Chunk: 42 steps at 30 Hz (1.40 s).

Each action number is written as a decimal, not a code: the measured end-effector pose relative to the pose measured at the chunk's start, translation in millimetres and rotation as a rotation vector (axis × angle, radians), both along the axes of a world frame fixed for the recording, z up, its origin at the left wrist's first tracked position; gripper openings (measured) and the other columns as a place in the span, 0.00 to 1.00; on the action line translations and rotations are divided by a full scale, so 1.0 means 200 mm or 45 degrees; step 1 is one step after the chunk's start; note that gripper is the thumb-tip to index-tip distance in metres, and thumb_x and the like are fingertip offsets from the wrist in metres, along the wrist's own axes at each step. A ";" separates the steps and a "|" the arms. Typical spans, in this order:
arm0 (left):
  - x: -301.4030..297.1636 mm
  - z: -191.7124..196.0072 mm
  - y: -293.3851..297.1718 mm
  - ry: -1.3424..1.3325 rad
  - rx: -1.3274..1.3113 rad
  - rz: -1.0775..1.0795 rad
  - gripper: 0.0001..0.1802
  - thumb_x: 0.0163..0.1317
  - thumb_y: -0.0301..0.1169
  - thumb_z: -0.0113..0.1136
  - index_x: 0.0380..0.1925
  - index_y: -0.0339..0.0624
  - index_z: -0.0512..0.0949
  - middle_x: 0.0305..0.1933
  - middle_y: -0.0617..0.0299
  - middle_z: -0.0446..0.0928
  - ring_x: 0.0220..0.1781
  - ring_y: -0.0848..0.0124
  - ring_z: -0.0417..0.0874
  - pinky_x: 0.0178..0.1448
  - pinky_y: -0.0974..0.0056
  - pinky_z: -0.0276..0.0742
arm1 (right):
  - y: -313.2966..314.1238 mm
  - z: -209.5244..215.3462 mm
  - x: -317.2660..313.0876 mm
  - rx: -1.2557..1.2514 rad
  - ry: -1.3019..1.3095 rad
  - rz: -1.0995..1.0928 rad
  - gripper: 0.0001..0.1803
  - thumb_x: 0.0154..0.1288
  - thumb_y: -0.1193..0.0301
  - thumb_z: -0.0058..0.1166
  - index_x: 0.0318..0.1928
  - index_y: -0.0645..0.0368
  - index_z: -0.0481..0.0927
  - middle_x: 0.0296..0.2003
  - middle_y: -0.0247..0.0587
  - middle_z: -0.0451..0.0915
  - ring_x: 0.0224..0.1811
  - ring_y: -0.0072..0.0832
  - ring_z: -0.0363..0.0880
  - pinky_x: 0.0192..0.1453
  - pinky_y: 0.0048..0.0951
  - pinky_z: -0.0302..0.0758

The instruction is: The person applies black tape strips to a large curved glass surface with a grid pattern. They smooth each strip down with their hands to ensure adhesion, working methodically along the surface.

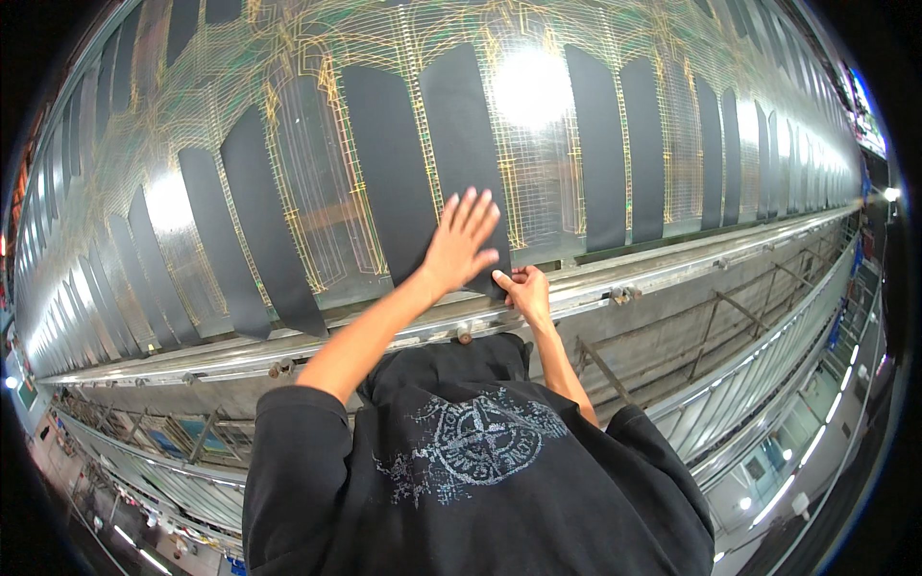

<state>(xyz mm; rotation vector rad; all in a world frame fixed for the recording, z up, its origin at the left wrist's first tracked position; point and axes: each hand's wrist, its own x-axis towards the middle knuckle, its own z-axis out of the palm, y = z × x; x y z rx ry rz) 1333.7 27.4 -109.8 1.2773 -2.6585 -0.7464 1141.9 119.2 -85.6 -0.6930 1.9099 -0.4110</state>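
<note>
A long dark grey fabric panel (463, 115) with a pointed top lies on the glossy table in front of me. My left hand (461, 245) rests over its lower part, palm down and fingers stretched out. At the panel's lower right corner, by the table's near edge, my right hand (525, 290) pinches the fabric between thumb and fingers. Just left of it lies a similar dark panel (386, 163), apart from the one I touch.
Yellow and green layout lines cover the tabletop (336, 216). More dark panels (597, 144) lie in a row to both sides, some overhanging the near edge. A metal rail (663, 274) with small fittings runs along that edge, above a metal framework (711, 326).
</note>
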 end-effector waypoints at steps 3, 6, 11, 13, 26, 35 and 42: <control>-0.07 0.00 0.30 -0.095 -0.007 -0.090 0.42 0.79 0.58 0.46 0.85 0.48 0.57 0.91 0.49 0.45 0.91 0.44 0.40 0.91 0.39 0.37 | 0.03 -0.08 -0.07 0.065 -0.306 -0.259 0.22 0.69 0.60 0.74 0.44 0.70 0.84 0.30 0.43 0.86 0.19 0.22 0.82 0.18 0.24 0.69; -0.05 0.04 0.27 0.051 0.103 -0.078 0.39 0.80 0.53 0.48 0.84 0.47 0.58 0.91 0.50 0.46 0.91 0.45 0.41 0.91 0.39 0.39 | -0.01 -0.02 -0.14 0.164 -0.597 -0.447 0.13 0.75 0.65 0.67 0.41 0.65 0.85 0.29 0.37 0.85 0.22 0.19 0.83 0.17 0.20 0.68; 0.03 0.10 0.18 0.218 0.228 -0.098 0.34 0.80 0.45 0.51 0.81 0.44 0.63 0.90 0.52 0.52 0.91 0.50 0.48 0.91 0.46 0.44 | 0.03 -0.01 -0.14 0.124 -0.506 -0.393 0.13 0.78 0.63 0.64 0.41 0.63 0.86 0.31 0.37 0.86 0.22 0.19 0.83 0.17 0.20 0.67; 0.10 0.14 0.14 0.362 0.330 0.053 0.29 0.79 0.38 0.54 0.76 0.40 0.71 0.85 0.49 0.62 0.88 0.47 0.56 0.90 0.45 0.48 | 0.05 0.00 -0.15 0.127 -0.466 -0.388 0.14 0.78 0.63 0.63 0.41 0.64 0.86 0.31 0.38 0.86 0.22 0.20 0.83 0.17 0.20 0.68; 0.58 0.20 0.36 0.066 0.122 0.465 0.34 0.73 0.45 0.64 0.78 0.51 0.72 0.88 0.53 0.57 0.89 0.41 0.51 0.89 0.35 0.45 | 0.09 0.29 -0.13 -0.059 -0.546 -0.274 0.18 0.79 0.58 0.61 0.44 0.63 0.87 0.31 0.37 0.88 0.19 0.15 0.76 0.19 0.20 0.66; 0.63 0.15 0.33 0.045 -0.033 0.330 0.48 0.56 0.59 0.74 0.76 0.52 0.74 0.87 0.49 0.59 0.87 0.42 0.56 0.87 0.33 0.48 | -0.11 0.27 -0.07 -0.772 0.405 0.986 0.19 0.59 0.65 0.77 0.47 0.57 0.84 0.43 0.40 0.83 0.49 0.42 0.83 0.54 0.43 0.78; 0.56 0.15 0.38 -0.144 -0.080 0.328 0.56 0.48 0.43 0.84 0.78 0.42 0.68 0.86 0.42 0.57 0.88 0.45 0.57 0.90 0.40 0.49 | -0.25 0.10 -0.05 -0.954 0.547 1.474 0.28 0.49 0.69 0.78 0.49 0.54 0.76 0.49 0.43 0.74 0.58 0.45 0.74 0.60 0.47 0.69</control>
